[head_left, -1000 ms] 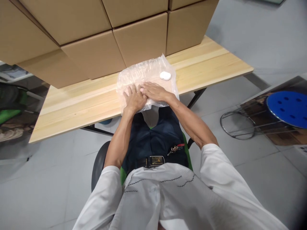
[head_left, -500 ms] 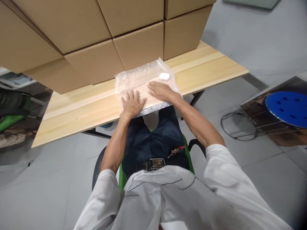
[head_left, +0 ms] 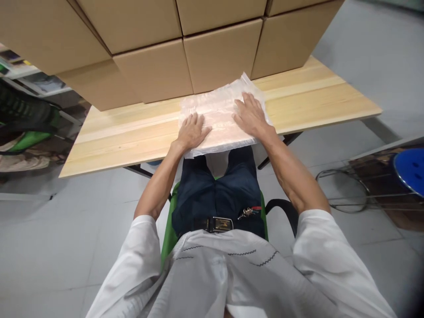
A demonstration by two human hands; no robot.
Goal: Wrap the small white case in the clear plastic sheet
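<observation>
A crinkled, translucent plastic sheet (head_left: 222,115), pinkish and shiny, lies flat on the wooden table (head_left: 139,143), its near edge hanging slightly over the front. My left hand (head_left: 193,131) rests palm down on the sheet's left part, fingers spread. Farther up on the right side lies my right hand (head_left: 250,115), also flat with its fingers apart. Neither hand grips anything. Whatever may be under the right palm is hidden. The sheet's far right corner sticks up near the cartons.
Stacked brown cardboard boxes (head_left: 221,57) stand along the table's back. A blue round stool (head_left: 410,170) is on the floor at right. Over at left are a shelf (head_left: 43,84) and a green chair (head_left: 35,137). A green seat (head_left: 170,229) is under me.
My right hand has slid up the sheet to where a small white rounded case lay; that case no longer shows. My left hand now lies nearer the sheet's left edge. The view has shifted.
</observation>
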